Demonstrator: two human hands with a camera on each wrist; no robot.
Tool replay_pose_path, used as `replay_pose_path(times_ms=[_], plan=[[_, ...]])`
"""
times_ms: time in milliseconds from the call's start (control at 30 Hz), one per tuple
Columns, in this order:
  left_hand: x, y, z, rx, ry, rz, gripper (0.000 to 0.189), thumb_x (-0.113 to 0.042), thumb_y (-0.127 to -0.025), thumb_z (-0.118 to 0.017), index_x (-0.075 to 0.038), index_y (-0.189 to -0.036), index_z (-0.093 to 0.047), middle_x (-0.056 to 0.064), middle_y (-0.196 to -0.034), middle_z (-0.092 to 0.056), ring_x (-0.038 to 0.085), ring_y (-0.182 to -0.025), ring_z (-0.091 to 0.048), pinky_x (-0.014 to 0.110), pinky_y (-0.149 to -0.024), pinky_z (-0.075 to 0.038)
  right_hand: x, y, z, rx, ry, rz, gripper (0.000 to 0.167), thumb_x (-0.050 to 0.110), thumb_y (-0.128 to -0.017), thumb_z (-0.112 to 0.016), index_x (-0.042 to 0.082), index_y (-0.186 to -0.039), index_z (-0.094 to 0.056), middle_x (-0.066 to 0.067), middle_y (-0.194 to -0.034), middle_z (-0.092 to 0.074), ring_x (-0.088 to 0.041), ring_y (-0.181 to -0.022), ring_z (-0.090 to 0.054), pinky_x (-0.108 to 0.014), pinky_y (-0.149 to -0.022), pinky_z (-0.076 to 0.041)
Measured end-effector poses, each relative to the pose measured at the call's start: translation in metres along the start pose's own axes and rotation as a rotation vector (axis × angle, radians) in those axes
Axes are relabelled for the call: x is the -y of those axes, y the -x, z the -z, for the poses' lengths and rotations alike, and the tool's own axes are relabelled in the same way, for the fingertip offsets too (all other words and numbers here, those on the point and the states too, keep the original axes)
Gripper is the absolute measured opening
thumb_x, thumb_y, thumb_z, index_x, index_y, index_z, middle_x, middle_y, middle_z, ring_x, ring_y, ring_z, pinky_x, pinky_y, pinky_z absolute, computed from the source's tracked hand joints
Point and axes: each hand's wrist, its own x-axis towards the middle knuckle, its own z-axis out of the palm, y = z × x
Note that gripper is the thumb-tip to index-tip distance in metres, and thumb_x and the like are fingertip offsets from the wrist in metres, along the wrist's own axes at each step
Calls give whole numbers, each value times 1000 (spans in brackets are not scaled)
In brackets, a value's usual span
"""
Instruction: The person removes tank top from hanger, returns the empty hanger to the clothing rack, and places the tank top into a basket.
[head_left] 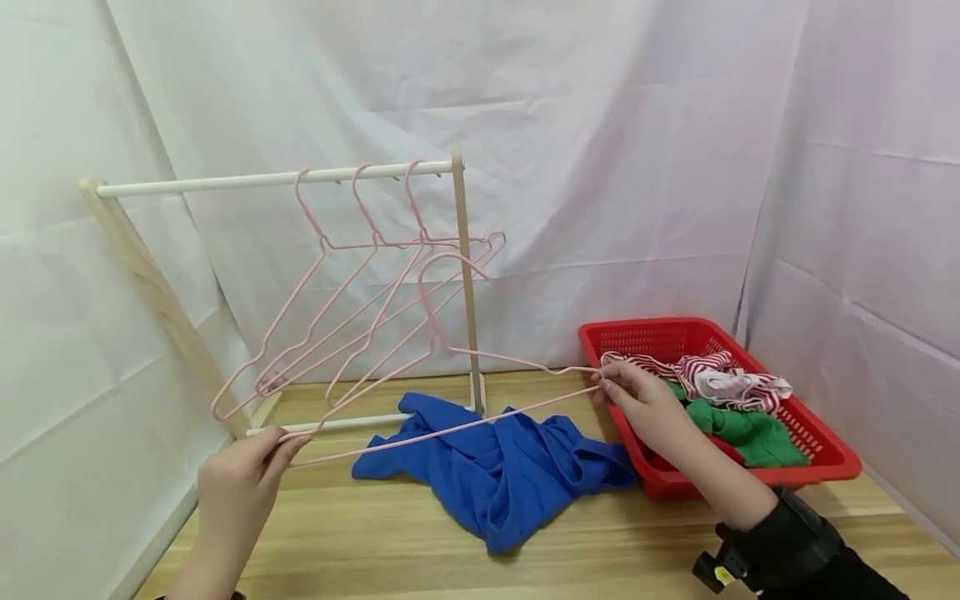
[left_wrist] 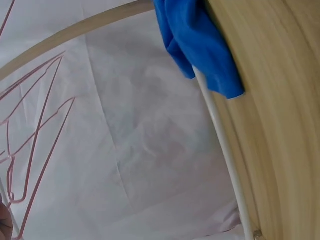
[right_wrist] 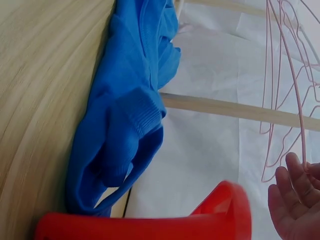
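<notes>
Between both hands a pink clothes hanger [head_left: 468, 428] is held up by its two ends, its hook pointing upward. My left hand [head_left: 243, 479] pinches the left end between thumb and fingers. At the opposite end my right hand [head_left: 645, 404] pinches the corner, close over the red basket's near-left rim; the right wrist view shows these fingers [right_wrist: 295, 195] at the hanger's tip. Below the hanger a crumpled blue garment [head_left: 502, 475] lies on the wooden table, with a ribbed band [right_wrist: 142, 110] showing. In the left wrist view only a sliver of the left hand [left_wrist: 5, 220] appears.
A clothes rack [head_left: 225, 183] with a white bar and wooden legs stands at the back left, carrying three pink hangers [head_left: 367, 208]. At the right, a red basket [head_left: 832, 458] contains striped clothes [head_left: 705, 367] and a green garment [head_left: 750, 429]. White curtains [head_left: 600, 167] surround the table.
</notes>
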Motion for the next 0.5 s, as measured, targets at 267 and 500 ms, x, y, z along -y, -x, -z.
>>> replay_pose_path(times_ms=[267, 500], plan=[[11, -9, 17, -80, 15, 14, 58, -53, -94, -50, -10, -56, -49, -5, -45, -43, -5, -42, -26, 17, -35, -24, 14, 6, -5, -5, -23, 73, 19, 7, -99, -55, 4, -116, -64, -9, -105, -68, -19, -95, -67, -22, -84, -51], [18, -12, 26, -115, 88, 117, 62, -50, -91, -55, 3, -62, -64, 5, -46, -50, -4, -40, -30, 13, -40, -27, 24, 11, -5, -13, 1, 84, 21, 13, -99, -57, 9, -119, -63, -3, -101, -69, -18, -96, -64, -22, -83, -49]])
